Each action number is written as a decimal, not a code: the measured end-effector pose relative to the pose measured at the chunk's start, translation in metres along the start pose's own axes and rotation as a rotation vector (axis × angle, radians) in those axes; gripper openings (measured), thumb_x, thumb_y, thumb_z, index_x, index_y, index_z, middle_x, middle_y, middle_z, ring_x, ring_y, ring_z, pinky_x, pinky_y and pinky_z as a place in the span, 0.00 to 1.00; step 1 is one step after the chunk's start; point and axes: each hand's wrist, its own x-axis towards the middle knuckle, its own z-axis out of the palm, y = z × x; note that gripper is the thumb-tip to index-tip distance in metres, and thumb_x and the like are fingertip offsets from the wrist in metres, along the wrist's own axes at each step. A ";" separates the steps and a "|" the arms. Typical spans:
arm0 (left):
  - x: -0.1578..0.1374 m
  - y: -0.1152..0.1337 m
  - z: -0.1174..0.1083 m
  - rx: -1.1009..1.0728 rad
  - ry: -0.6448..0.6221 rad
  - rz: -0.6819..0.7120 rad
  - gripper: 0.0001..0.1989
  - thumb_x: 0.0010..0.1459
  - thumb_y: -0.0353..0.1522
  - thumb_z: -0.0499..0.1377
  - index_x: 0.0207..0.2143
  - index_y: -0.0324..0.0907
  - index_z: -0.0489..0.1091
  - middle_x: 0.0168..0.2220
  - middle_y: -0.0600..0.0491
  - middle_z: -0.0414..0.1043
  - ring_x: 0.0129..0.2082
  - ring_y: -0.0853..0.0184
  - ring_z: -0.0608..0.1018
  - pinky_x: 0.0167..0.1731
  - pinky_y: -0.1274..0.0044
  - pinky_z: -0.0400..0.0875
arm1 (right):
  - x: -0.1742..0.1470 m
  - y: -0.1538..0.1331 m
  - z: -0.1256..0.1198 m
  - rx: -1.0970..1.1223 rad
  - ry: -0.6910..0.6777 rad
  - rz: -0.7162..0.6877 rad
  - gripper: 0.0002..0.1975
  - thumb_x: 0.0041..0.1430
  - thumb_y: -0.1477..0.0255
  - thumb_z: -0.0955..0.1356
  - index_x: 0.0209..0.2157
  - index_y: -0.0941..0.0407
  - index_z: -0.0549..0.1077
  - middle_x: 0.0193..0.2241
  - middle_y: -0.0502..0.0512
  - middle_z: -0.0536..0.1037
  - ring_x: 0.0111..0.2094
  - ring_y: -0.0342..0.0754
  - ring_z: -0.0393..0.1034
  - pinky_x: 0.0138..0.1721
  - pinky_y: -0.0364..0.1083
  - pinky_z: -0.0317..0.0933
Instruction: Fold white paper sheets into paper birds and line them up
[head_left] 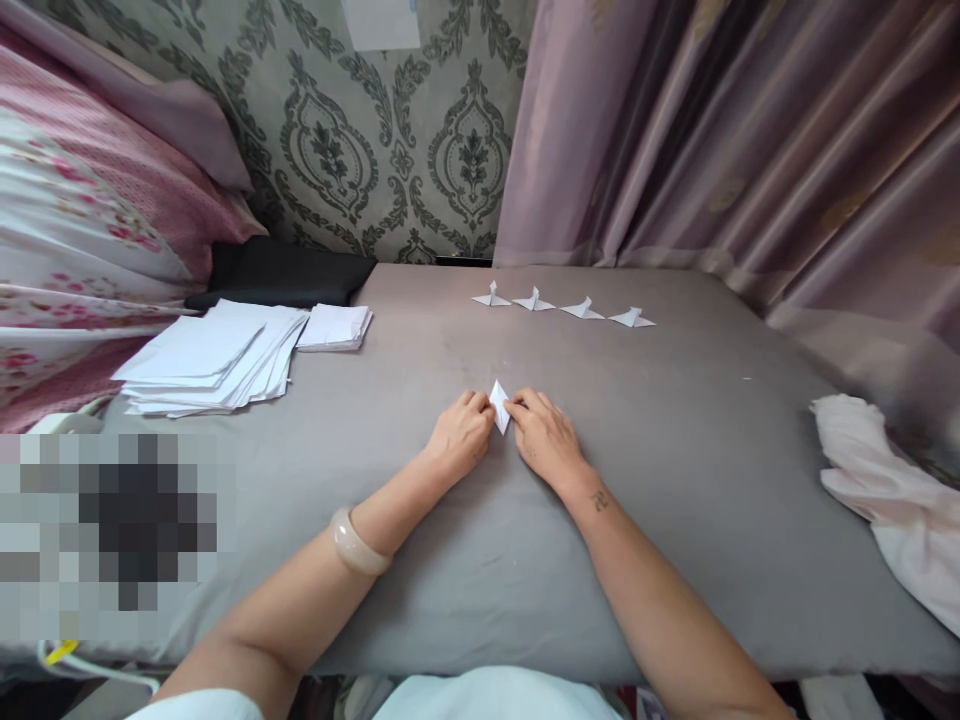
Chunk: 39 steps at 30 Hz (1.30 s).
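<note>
Nearest the body, a pale bangle (358, 543) circled the left forearm (300, 600) above the grey tabletop (480, 590). Beyond it, the left hand (460, 432) was curled, its fingertips pinching one side of a small white paper diamond (498, 412); the right hand (547, 432) pinched the opposite side, its other fingers loosely bent. The diamond lay between the two hands, touching both, one point aimed away and one toward the body. The step in hand looked like creasing this piece partway through its shaping; the next move seemed to call for steadying one side while the other hand lined up an edge and pressed the fold flat. Farther off, to the left, sat a large paper stack (217, 360), a smaller stack (334, 327) just beside it. Past the diamond, slightly rightward, stood four folded paper birds (583, 309) in a row, well apart from both hands. Patterned wallpaper (405, 150) and mauve curtains (637, 120) closed off the far side.
</note>
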 end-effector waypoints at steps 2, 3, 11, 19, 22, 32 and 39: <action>-0.001 0.001 -0.003 0.002 -0.011 -0.018 0.14 0.59 0.22 0.48 0.40 0.36 0.72 0.42 0.44 0.69 0.44 0.60 0.69 0.44 0.72 0.69 | -0.001 0.000 -0.001 -0.015 -0.005 0.002 0.17 0.63 0.78 0.58 0.47 0.53 0.74 0.45 0.56 0.73 0.44 0.49 0.64 0.42 0.46 0.58; -0.001 0.001 -0.004 0.006 -0.015 -0.027 0.14 0.59 0.22 0.48 0.39 0.36 0.72 0.41 0.44 0.69 0.44 0.60 0.69 0.44 0.72 0.69 | -0.001 0.000 -0.002 -0.020 -0.007 0.003 0.17 0.63 0.78 0.58 0.47 0.53 0.74 0.45 0.56 0.73 0.44 0.49 0.64 0.42 0.46 0.58; -0.006 -0.001 -0.004 -0.058 0.057 -0.041 0.14 0.59 0.24 0.49 0.39 0.37 0.74 0.40 0.44 0.71 0.42 0.59 0.71 0.41 0.71 0.70 | -0.003 0.001 -0.005 -0.015 -0.012 0.042 0.17 0.62 0.79 0.59 0.44 0.52 0.75 0.44 0.57 0.74 0.43 0.51 0.65 0.39 0.47 0.59; 0.004 -0.012 0.005 -0.436 0.267 -0.198 0.10 0.59 0.31 0.54 0.31 0.39 0.75 0.35 0.48 0.71 0.37 0.64 0.74 0.39 0.73 0.69 | -0.003 0.002 -0.005 0.044 0.010 0.073 0.17 0.61 0.79 0.59 0.42 0.53 0.76 0.43 0.58 0.73 0.43 0.51 0.65 0.37 0.47 0.58; 0.011 -0.015 0.008 -0.538 0.266 -0.316 0.08 0.57 0.33 0.58 0.34 0.37 0.74 0.35 0.48 0.70 0.34 0.66 0.73 0.38 0.73 0.69 | -0.003 0.002 -0.003 0.076 0.033 0.102 0.16 0.59 0.79 0.60 0.42 0.53 0.75 0.43 0.57 0.73 0.44 0.50 0.65 0.37 0.46 0.58; 0.018 -0.016 0.014 -0.617 0.239 -0.358 0.03 0.52 0.30 0.62 0.28 0.38 0.74 0.34 0.50 0.67 0.35 0.66 0.70 0.43 0.69 0.67 | 0.005 0.005 0.010 0.301 0.122 0.236 0.12 0.58 0.75 0.61 0.37 0.54 0.75 0.41 0.56 0.74 0.39 0.47 0.69 0.37 0.44 0.60; 0.014 -0.017 0.015 -0.606 0.260 -0.293 0.04 0.53 0.29 0.61 0.33 0.39 0.74 0.34 0.50 0.70 0.35 0.66 0.71 0.42 0.71 0.67 | 0.011 0.013 0.016 0.573 0.114 0.279 0.11 0.54 0.77 0.63 0.35 0.55 0.76 0.35 0.54 0.78 0.35 0.46 0.72 0.41 0.46 0.64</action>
